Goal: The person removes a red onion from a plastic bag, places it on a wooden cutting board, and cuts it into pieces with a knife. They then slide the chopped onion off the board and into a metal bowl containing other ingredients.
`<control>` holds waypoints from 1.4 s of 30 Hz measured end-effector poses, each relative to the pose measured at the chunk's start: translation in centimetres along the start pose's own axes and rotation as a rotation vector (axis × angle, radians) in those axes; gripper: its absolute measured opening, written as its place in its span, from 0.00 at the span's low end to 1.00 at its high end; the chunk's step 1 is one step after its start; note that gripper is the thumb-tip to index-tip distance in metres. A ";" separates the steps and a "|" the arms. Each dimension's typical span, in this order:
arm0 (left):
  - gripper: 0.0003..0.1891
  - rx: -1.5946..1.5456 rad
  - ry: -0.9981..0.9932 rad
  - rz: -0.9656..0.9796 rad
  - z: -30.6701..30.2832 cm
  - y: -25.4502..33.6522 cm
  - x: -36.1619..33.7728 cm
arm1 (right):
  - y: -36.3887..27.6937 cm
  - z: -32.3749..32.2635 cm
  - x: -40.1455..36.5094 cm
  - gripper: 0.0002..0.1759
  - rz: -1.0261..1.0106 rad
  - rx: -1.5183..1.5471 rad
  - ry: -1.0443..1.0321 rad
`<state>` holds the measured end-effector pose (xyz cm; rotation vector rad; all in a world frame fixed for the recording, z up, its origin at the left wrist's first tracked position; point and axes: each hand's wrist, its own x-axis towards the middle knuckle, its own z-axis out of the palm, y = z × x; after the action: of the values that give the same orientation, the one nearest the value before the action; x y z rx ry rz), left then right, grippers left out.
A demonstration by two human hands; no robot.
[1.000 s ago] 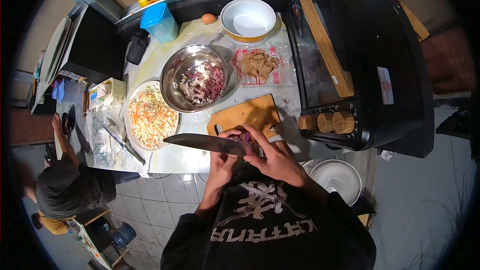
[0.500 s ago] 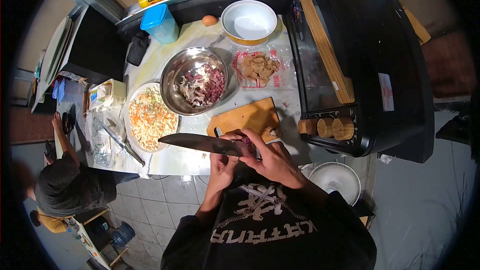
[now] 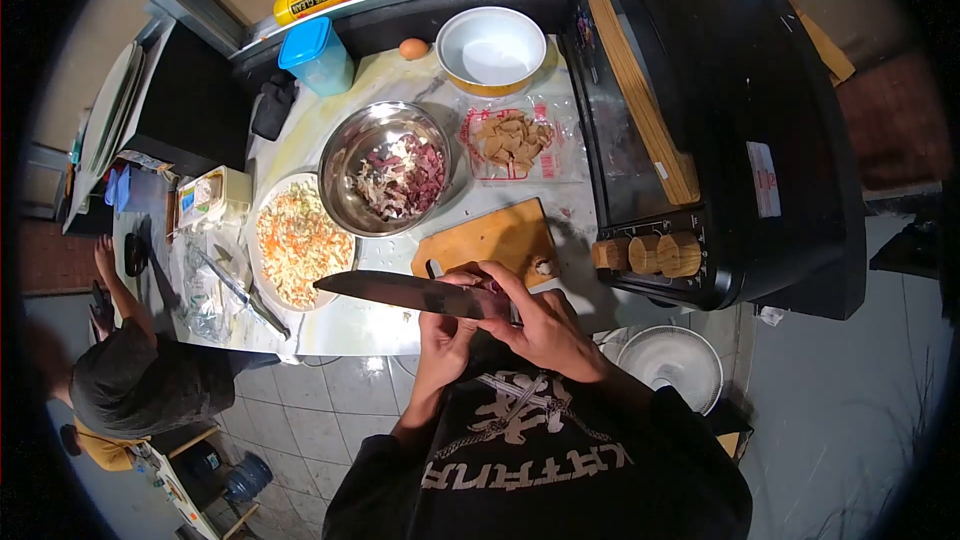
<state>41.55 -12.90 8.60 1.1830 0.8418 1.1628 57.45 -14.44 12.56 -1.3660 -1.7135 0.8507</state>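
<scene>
A wide knife (image 3: 390,292) points its tip left, above the counter's front edge; its handle is hidden at my right hand (image 3: 545,332), which is closed around that end. My left hand (image 3: 445,345) is closed, with its thumb below the blade and fingertips above it. Between the fingertips of both hands shows a small purple piece (image 3: 492,287), mostly covered. Just beyond the hands lies a wooden board (image 3: 490,240) with a small pale piece (image 3: 543,268) on it.
A steel bowl (image 3: 333,185) holds reddish and pale pieces, beside a plate (image 3: 258,275) of shredded vegetables. Another knife (image 3: 240,292) lies left. Behind are brown slices (image 3: 513,143) on plastic, a white bowl (image 3: 490,45) and an egg (image 3: 413,48). A black oven (image 3: 740,130) stands right; another person (image 3: 150,375) is left.
The view has shifted slightly. My right fingers have moved a little over the purple piece, which shows less than before. The knife is almost where it was.
</scene>
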 end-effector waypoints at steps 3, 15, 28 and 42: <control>0.18 0.064 -0.023 -0.034 -0.1 0.4 -0.5 | 0.0 -0.1 -0.1 0.33 0.026 0.011 0.001; 0.17 -0.023 -0.069 0.070 0.3 0.8 0.8 | 1.5 0.5 -1.0 0.38 0.068 0.118 0.018; 0.22 0.040 -0.023 0.032 0.4 1.2 0.7 | 1.3 1.1 -1.0 0.42 0.017 0.060 0.042; 0.26 -0.044 0.053 -0.009 0.8 0.9 -0.2 | 0.9 1.0 -0.6 0.38 0.030 0.163 0.046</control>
<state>42.07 -13.31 9.60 1.1158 0.8566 1.2038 57.09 -14.89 11.17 -1.2944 -1.5572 0.9468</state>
